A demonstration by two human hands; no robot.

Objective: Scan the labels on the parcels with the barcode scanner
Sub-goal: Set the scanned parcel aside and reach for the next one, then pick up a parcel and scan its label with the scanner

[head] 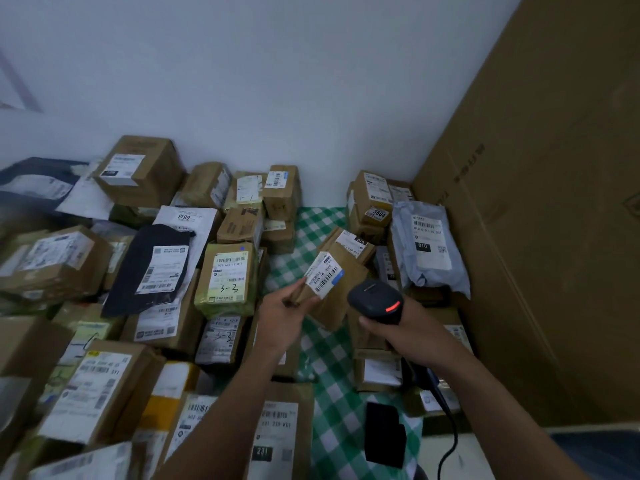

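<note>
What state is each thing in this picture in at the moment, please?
left hand: grips the box.
box: held up, tilted, label facing the camera.
right hand: grips the scanner.
scanner: held beside the box, red light on.
grey bag: lying untouched, printed side up.
black bag: lying untouched, printed side up.

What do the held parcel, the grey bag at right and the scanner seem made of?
Held parcel: brown matte cardboard, creased, with a white paper label. Grey bag: thin plastic film, wrinkled, faintly shiny. Scanner: black moulded plastic, likely, matte, with a glowing red window.
</note>
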